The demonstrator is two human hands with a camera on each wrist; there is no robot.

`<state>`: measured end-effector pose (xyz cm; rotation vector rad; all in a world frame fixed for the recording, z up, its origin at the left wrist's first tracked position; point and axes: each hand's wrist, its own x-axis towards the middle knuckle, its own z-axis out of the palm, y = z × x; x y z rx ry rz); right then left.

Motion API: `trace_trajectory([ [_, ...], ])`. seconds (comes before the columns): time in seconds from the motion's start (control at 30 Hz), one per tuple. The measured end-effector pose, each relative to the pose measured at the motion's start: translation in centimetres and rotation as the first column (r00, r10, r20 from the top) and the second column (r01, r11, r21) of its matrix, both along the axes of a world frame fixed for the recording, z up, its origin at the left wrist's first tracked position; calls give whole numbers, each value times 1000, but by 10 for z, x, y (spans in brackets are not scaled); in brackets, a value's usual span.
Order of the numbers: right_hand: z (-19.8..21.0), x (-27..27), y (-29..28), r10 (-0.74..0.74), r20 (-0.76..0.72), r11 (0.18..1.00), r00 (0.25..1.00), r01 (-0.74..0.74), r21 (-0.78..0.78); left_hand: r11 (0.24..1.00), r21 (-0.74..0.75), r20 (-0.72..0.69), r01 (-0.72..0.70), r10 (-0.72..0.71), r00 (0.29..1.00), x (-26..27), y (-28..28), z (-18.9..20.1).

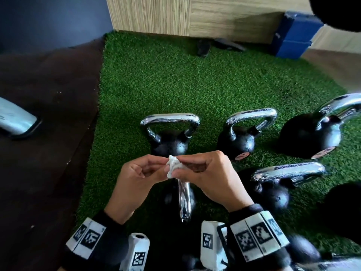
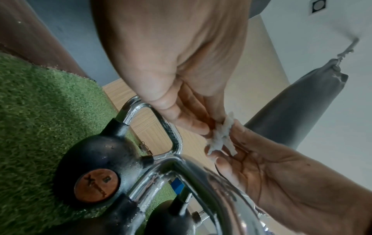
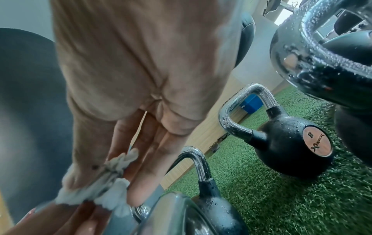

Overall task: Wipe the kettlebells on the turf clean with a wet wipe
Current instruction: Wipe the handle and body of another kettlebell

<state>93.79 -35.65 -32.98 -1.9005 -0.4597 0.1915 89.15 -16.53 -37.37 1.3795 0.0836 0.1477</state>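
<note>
I pinch a crumpled white wet wipe (image 1: 172,166) between my left hand (image 1: 156,167) and my right hand (image 1: 187,167), held in the air over the green turf (image 1: 175,85). Under my hands a kettlebell shows only its chrome handle (image 1: 184,200). Several black kettlebells with chrome handles stand on the turf: one just beyond my hands (image 1: 170,141), one to its right (image 1: 240,141), a large one far right (image 1: 312,135), another near right (image 1: 273,190). Water drops cover them. The left wrist view shows the wipe (image 2: 220,135) between both hands' fingertips; the right wrist view shows it (image 3: 104,186) bunched.
Dark brown flooring (image 1: 48,133) borders the turf on the left, with a silver object (image 1: 13,120) lying on it. Blue blocks (image 1: 293,36) and dark items (image 1: 214,45) sit by the wooden wall at the back. A dark punching bag (image 2: 292,103) hangs nearby.
</note>
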Motion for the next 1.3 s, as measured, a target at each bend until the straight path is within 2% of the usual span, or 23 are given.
trace_trajectory([
  [0.13, -2, 2, -5, -24, 23, 998, 999, 25, -59, 987, 23, -1, 158, -158, 987, -5, 5, -6],
  [0.2, -3, 6, -11, -61, 22, 993, 998, 63, -99, 970, 180, -45, 165, -159, 986, -7, 9, -20],
  [0.27, -8, 10, -19, -144, 32, 980, 989, 147, -133, 870, 409, -156, 277, -232, 960, -10, 12, -38],
  [0.33, -19, 16, -28, -256, 15, 951, 967, 254, -178, 688, 560, -263, 462, -381, 886, -15, 10, -59],
  [0.37, -27, 19, -30, -302, 1, 930, 953, 295, -219, 616, 602, -272, 508, -440, 856, -15, 6, -71],
  [0.43, -44, 25, -27, -336, -44, 904, 941, 309, -296, 550, 672, -231, 496, -481, 846, -13, -7, -91],
  [0.47, -53, 28, -24, -329, -90, 906, 940, 287, -312, 567, 678, -211, 468, -460, 863, -10, -15, -96],
  [0.57, -73, 32, -11, -257, -310, 948, 916, 176, -267, 764, 516, -107, 387, -390, 914, -3, -31, -96],
  [0.6, -77, 33, -8, -229, -369, 960, 901, 146, -240, 800, 476, -75, 366, -377, 923, -1, -32, -96],
  [0.67, -85, 33, -4, -212, -427, 969, 879, 134, -206, 822, 437, -65, 364, -375, 925, 2, -31, -96],
  [0.73, -88, 33, -1, -229, -408, 964, 884, 147, -224, 814, 432, -53, 389, -407, 912, 4, -27, -100],
  [0.83, -86, 38, 2, -233, -250, 939, 940, 150, -310, 811, 402, -62, 425, -439, 896, 4, -22, -108],
  [0.9, -81, 40, 3, -207, -173, 953, 963, 159, -258, 788, 422, -89, 448, -455, 886, 4, -17, -114],
  [1.0, -78, 42, 4, -170, -178, 981, 969, 150, -121, 737, 454, -136, 501, -498, 856, 2, -11, -116],
  [1.1, -76, 45, 6, -145, -179, 982, 973, 120, -143, 716, 505, -140, 481, -482, 865, 5, -8, -118],
  [1.17, -72, 48, 7, -150, -91, 972, 984, 130, -198, 698, 532, -148, 479, -481, 864, 8, -7, -117],
  [1.23, -63, 48, 8, -148, -16, 977, 989, 144, -155, 696, 552, -137, 460, -469, 873, 10, -3, -119],
  [1.3, -55, 44, 9, -86, 59, 989, 994, 93, -115, 711, 563, -125, 421, -431, 894, 10, 1, -124],
])
